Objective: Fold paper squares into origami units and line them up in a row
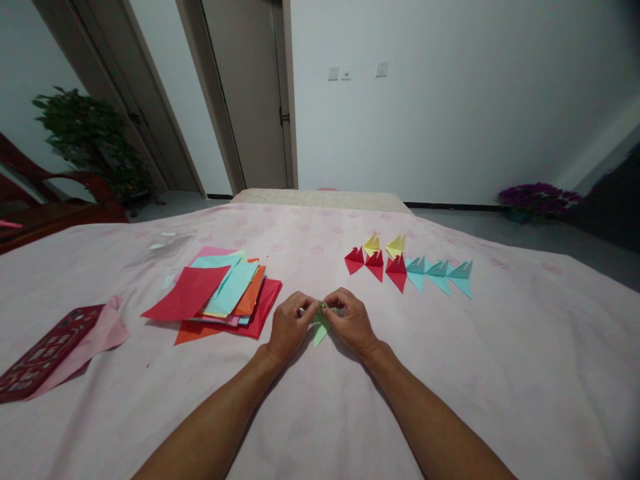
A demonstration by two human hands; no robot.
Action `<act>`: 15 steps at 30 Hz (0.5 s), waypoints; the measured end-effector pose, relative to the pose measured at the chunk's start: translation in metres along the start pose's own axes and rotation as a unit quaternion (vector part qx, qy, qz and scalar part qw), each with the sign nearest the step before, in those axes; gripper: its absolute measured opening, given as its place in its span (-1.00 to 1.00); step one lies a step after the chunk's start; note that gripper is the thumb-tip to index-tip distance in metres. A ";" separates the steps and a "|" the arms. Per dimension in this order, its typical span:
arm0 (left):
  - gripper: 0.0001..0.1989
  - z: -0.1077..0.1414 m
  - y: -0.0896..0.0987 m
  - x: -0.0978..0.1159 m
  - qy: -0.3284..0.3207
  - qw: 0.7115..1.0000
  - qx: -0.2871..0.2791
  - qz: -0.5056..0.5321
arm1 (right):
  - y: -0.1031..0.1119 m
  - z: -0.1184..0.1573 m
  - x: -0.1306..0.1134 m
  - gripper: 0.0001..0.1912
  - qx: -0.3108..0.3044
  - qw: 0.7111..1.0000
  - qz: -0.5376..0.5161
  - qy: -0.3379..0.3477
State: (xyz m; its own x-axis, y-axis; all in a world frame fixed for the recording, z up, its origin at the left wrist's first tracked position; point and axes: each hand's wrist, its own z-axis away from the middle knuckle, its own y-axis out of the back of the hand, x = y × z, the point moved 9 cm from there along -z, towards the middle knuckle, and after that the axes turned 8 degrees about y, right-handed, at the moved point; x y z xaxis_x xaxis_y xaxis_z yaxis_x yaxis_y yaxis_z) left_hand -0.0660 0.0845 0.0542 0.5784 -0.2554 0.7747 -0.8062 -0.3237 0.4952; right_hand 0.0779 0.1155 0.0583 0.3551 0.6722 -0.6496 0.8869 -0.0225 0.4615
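Observation:
Between my hands is a small folded piece of light green origami paper (321,331), its pointed end toward me. My left hand (293,322) pinches its upper part from the left, thumb against fingertips. From the right, my right hand (351,320) pinches the same upper part, so the fingertips of both hands nearly meet. Fingers hide much of the fold. Beyond my right hand stand folded paper cranes in rows: yellow cranes (397,246) at the back, red cranes (375,265) in front, and light blue cranes (439,274) to the right.
Left of my hands lies a loose pile of coloured paper sheets (187,293). A dark red printed packet (53,350) with pink paper is at the far left, and a clear plastic sleeve (165,245) lies behind the pile. A pink patterned cloth (450,373) covers the table.

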 end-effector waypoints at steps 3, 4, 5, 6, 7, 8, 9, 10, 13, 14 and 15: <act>-0.79 -0.001 0.000 -0.001 0.016 1.000 0.008 -0.004 | 0.000 0.000 -0.001 -0.93 0.000 1.000 -0.002 0.012; -0.79 -0.002 0.000 -0.001 0.022 1.000 0.011 -0.006 | 0.000 0.000 -0.002 -0.91 -0.001 1.000 -0.003 0.015; -0.80 -0.002 -0.001 -0.002 0.028 0.999 0.013 -0.009 | -0.001 0.000 -0.002 -0.90 -0.001 1.000 -0.003 0.019; -0.80 -0.002 -0.001 -0.003 0.034 0.999 0.014 -0.011 | -0.001 0.000 -0.003 -0.88 -0.001 1.000 -0.003 0.021; -0.80 -0.003 -0.001 -0.004 0.041 0.999 0.015 -0.012 | 0.000 -0.001 -0.003 -0.87 0.000 1.000 -0.001 0.023; -0.81 -0.003 -0.002 -0.005 0.048 0.999 0.015 -0.010 | 0.000 -0.001 -0.004 -0.87 0.001 1.000 0.000 0.025; -0.81 -0.003 -0.002 -0.006 0.055 0.998 0.015 -0.008 | 0.000 -0.001 -0.004 -0.87 0.001 1.000 0.001 0.027; -0.80 -0.003 -0.002 -0.007 0.062 0.998 0.016 -0.004 | 0.000 -0.001 -0.004 -0.87 0.001 1.000 0.002 0.029; -0.77 -0.004 -0.002 -0.010 0.079 0.997 0.016 0.005 | -0.001 -0.001 -0.004 -0.88 -0.001 0.999 0.004 0.032; -0.77 -0.004 -0.002 -0.010 0.082 0.996 0.015 0.005 | -0.001 -0.002 -0.004 -0.89 -0.001 0.999 0.005 0.032; -0.77 -0.004 -0.002 -0.011 0.086 0.996 0.014 0.005 | -0.001 -0.002 -0.004 -0.89 -0.001 1.000 0.005 0.031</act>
State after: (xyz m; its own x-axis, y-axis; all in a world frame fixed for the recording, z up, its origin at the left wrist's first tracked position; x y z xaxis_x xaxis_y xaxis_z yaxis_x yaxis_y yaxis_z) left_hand -0.0708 0.0914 0.0464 0.5393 -0.0994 0.8362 -0.8060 -0.3488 0.4783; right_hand 0.0746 0.1138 0.0616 0.3453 0.7165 -0.6062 0.8827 -0.0284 0.4691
